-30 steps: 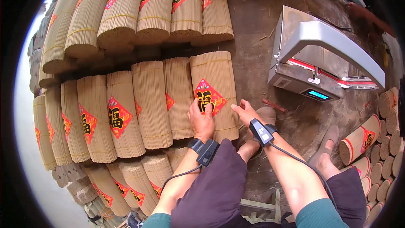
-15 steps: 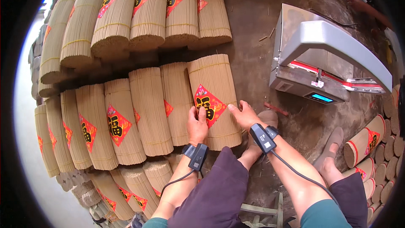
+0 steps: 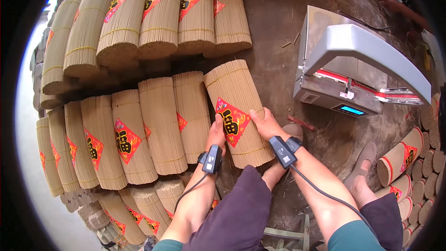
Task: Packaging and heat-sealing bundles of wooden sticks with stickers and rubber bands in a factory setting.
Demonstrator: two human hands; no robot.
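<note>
Rows of tied stick bundles [image 3: 153,125] laid flat from nine to twelve o'clock. Left hand [image 3: 216,132] pressed open against the near bundle [image 3: 237,111] at centre, right hand [image 3: 265,122] gripping its other flank. Labelled and tied already; not yet snug against the row. Strapping machine [image 3: 357,69] at two o'clock.

The floor [image 3: 278,28] is bare packed earth, brown and scattered with stray sticks. Rows of tied stick bundles [image 3: 153,14] lie over its left part, more rolls [image 3: 399,158] crowd the right edge. A grey metal machine [image 3: 353,65] with a small lit screen stands at right. Daylight whitens the far left rim.
</note>
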